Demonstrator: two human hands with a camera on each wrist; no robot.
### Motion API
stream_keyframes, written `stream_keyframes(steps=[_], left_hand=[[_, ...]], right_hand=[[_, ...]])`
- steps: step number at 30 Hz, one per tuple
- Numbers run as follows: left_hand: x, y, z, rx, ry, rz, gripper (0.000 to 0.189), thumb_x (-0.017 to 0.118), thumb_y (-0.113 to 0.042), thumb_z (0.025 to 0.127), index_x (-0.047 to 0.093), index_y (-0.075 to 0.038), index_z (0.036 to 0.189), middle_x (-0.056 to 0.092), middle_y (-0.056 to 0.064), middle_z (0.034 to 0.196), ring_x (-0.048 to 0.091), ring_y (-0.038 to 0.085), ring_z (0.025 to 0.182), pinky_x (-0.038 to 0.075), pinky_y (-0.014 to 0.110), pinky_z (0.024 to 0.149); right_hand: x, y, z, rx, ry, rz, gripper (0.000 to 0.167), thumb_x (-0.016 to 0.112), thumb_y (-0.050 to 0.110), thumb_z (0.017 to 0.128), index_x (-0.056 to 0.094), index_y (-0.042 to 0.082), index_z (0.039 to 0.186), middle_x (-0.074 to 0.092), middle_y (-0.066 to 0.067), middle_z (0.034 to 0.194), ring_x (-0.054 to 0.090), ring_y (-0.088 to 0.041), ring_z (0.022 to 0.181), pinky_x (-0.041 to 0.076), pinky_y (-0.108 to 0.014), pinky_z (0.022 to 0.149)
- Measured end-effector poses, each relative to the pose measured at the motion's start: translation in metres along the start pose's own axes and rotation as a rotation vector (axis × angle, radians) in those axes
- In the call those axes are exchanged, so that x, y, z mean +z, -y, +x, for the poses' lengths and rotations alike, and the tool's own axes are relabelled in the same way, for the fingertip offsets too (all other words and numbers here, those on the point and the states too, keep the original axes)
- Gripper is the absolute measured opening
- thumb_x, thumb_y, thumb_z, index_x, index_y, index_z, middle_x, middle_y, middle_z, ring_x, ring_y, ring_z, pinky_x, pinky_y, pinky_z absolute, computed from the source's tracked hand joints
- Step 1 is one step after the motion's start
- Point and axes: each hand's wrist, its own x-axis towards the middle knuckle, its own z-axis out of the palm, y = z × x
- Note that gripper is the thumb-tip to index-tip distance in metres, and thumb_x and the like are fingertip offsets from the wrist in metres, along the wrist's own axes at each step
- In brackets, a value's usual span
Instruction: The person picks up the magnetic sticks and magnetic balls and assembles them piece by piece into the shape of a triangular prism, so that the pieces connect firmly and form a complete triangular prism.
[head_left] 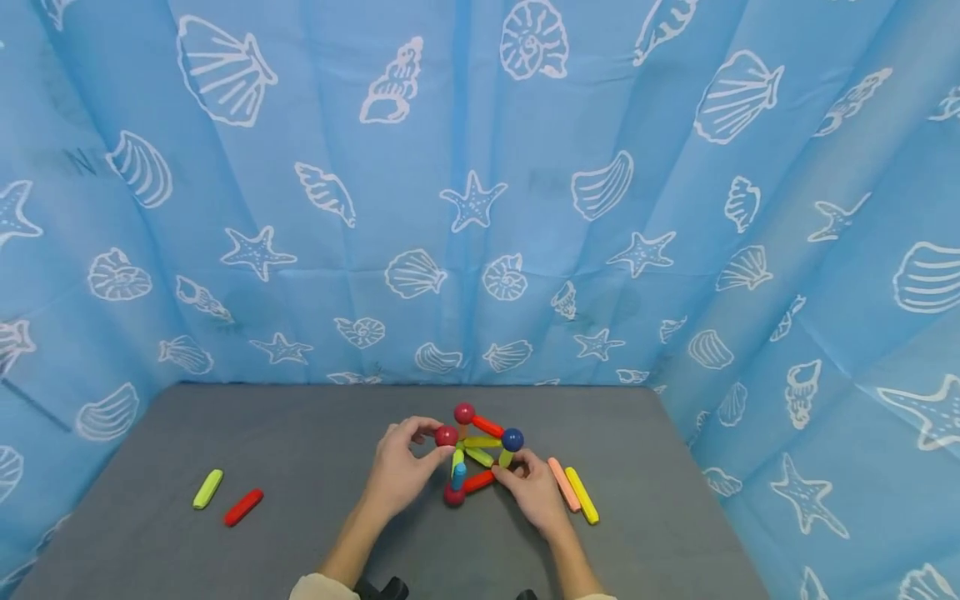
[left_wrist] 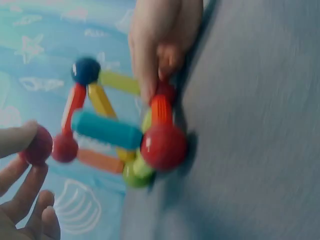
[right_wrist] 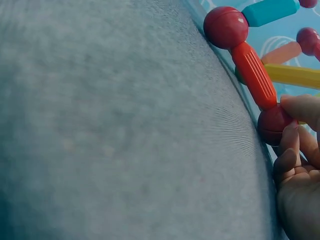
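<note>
A frame of coloured rods and balls stands on the grey table between both hands. My left hand (head_left: pixel 397 473) pinches a red ball (left_wrist: pixel 39 146) between thumb and fingertips, near the upper end of an upright blue rod (left_wrist: pixel 106 131). That rod rises from another red ball (head_left: pixel 453 495) at the front corner. At the base, my right hand (head_left: pixel 538 492) grips a red ball (right_wrist: pixel 274 124), joined by a red rod (right_wrist: pixel 254 75) to the front corner. A dark blue ball (head_left: pixel 512 439) and a red ball (head_left: pixel 464 413) top the frame, linked by a red rod (head_left: pixel 488 426). Low behind sits a green ball (left_wrist: pixel 137 173).
Right of the frame lie an orange-pink rod (head_left: pixel 564 484) and a yellow rod (head_left: pixel 582 495), side by side. Off to the left are a lime green rod (head_left: pixel 207 489) and a red rod (head_left: pixel 243 507). A blue shell-patterned curtain (head_left: pixel 472 250) hangs behind the table (head_left: pixel 300 433).
</note>
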Motion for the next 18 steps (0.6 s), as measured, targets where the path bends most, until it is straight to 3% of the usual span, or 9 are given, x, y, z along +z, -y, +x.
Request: stream_keyframes(steps=[6, 11, 14, 18], left_hand=[[0.010, -0.012, -0.018, -0.001, 0.063, -0.074, 0.034, 0.087, -0.033, 0.082, 0.070, -0.032, 0.111, 0.067, -0.016, 0.102, 0.057, 0.020, 0.098, 0.050, 0.030, 0.078], [0.017, -0.008, -0.024, 0.001, 0.117, -0.081, 0.033, 0.086, -0.031, 0.082, 0.070, -0.031, 0.111, 0.066, -0.013, 0.105, 0.059, 0.021, 0.099, 0.054, 0.039, 0.083], [0.018, -0.006, -0.024, 0.002, 0.116, -0.093, 0.033, 0.085, -0.035, 0.083, 0.070, -0.032, 0.112, 0.066, -0.010, 0.106, 0.059, 0.019, 0.097, 0.054, 0.037, 0.082], [0.016, 0.000, -0.020, 0.005, 0.048, -0.133, 0.031, 0.077, -0.041, 0.090, 0.070, -0.026, 0.116, 0.068, -0.004, 0.110, 0.059, 0.011, 0.093, 0.054, 0.026, 0.077]], right_hand=[[-0.002, 0.001, 0.001, 0.013, 0.003, -0.025, 0.035, 0.079, 0.037, 0.089, 0.069, 0.010, 0.109, 0.052, 0.000, 0.076, 0.047, -0.011, 0.065, 0.035, -0.021, 0.057], [-0.002, -0.001, 0.001, 0.017, -0.003, -0.041, 0.037, 0.079, 0.038, 0.089, 0.070, 0.010, 0.111, 0.053, 0.000, 0.077, 0.048, -0.012, 0.066, 0.035, -0.022, 0.057], [-0.002, -0.001, 0.001, 0.006, -0.002, -0.055, 0.038, 0.078, 0.039, 0.089, 0.071, 0.011, 0.113, 0.055, -0.001, 0.082, 0.049, -0.013, 0.069, 0.036, -0.022, 0.058], [-0.004, 0.000, 0.002, -0.020, 0.024, -0.108, 0.040, 0.076, 0.040, 0.091, 0.071, 0.011, 0.118, 0.062, -0.004, 0.091, 0.050, -0.014, 0.070, 0.038, -0.022, 0.059]])
